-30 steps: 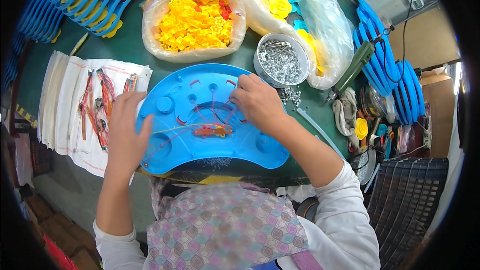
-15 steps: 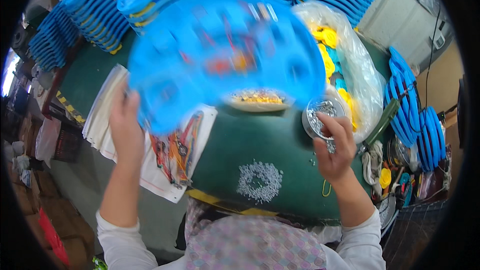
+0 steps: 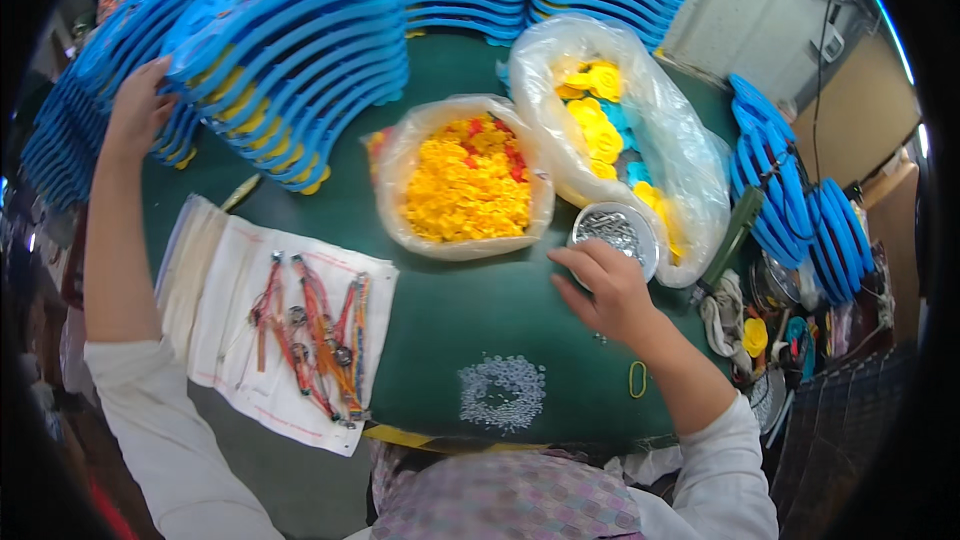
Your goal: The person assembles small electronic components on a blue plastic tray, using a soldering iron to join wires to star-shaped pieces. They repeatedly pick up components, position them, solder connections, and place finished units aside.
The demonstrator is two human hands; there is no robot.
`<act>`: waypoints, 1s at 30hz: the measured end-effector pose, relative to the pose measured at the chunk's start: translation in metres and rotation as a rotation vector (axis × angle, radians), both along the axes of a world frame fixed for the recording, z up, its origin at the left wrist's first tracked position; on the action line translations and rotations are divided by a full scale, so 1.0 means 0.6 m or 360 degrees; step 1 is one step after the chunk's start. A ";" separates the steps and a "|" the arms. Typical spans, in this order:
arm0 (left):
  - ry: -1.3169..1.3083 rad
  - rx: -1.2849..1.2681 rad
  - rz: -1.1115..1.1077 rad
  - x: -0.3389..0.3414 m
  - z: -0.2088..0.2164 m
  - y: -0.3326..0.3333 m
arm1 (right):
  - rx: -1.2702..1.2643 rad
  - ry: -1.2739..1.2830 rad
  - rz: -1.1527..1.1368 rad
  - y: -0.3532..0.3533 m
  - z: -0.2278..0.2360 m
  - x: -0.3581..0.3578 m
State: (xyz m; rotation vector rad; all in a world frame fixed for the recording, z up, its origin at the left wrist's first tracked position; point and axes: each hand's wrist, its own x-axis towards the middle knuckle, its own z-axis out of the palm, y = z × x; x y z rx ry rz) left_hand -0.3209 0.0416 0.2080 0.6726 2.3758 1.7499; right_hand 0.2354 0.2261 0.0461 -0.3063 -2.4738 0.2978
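Observation:
My left hand (image 3: pixel 138 110) is at the left edge of a stack of curved blue plastic panels (image 3: pixel 290 50), its fingers bent round the rim of an upper panel. Part of its grip is hidden by the stack. My right hand (image 3: pixel 608 292) hovers over the green table, just in front of a round tub of small metal screws (image 3: pixel 612 230). Its index finger and thumb point left and stand apart, with nothing visible between them. Left of the tub is a clear bag of small yellow and red plastic pieces (image 3: pixel 465 185).
Wired electronic parts (image 3: pixel 325 340) lie on white sheets (image 3: pixel 225 340) at the left. Small clear pieces (image 3: pixel 503 393) are heaped near the front edge. A plastic bag with yellow and teal parts (image 3: pixel 600 130), a green tool (image 3: pixel 735 235) and more blue panels (image 3: pixel 765 170) are at the right.
The blue panel that was in front of me, by my left hand, has gone left onto the stack. My right hand has come out of the screw tub and moved left.

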 end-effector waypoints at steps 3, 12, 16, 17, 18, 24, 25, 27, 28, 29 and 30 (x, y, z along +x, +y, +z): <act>0.1317 -0.0238 0.0484 -0.003 -0.026 0.005 | -0.0032 0.0040 -0.0092 0.053 -0.024 -0.028; 0.1280 -0.0094 -0.1231 0.399 -0.270 0.243 | -0.0362 0.0480 -0.0381 0.165 -0.008 -0.142; 0.1254 -0.0291 -0.1132 0.452 -0.349 0.359 | -0.0485 0.0525 -0.0482 0.197 -0.012 -0.103; 0.1277 -0.0376 -0.1173 0.460 -0.350 0.374 | -0.0501 0.0517 -0.0529 0.211 -0.017 -0.081; 0.1301 -0.0459 -0.1207 0.467 -0.348 0.385 | -0.0438 0.0445 -0.0594 0.232 -0.027 -0.057; 0.1237 -0.0719 -0.1333 0.484 -0.355 0.404 | -0.0711 -0.0062 -0.1105 0.382 -0.067 -0.033; 0.1296 -0.0771 -0.1308 0.490 -0.349 0.400 | -0.0642 -0.0130 -0.1157 0.396 -0.076 -0.043; 0.1411 -0.0876 -0.1249 0.503 -0.325 0.387 | -0.0593 -0.0330 -0.1201 0.416 -0.100 -0.066; 0.1591 -0.0542 -0.1099 0.506 -0.333 0.388 | -0.0567 -0.0432 -0.1224 0.423 -0.109 -0.071; 0.1541 -0.0400 -0.1119 0.513 -0.323 0.386 | -0.0579 -0.0457 -0.1167 0.422 -0.108 -0.079; 0.1488 -0.0255 -0.1139 0.524 -0.300 0.383 | -0.0588 -0.0483 -0.1111 0.418 -0.102 -0.084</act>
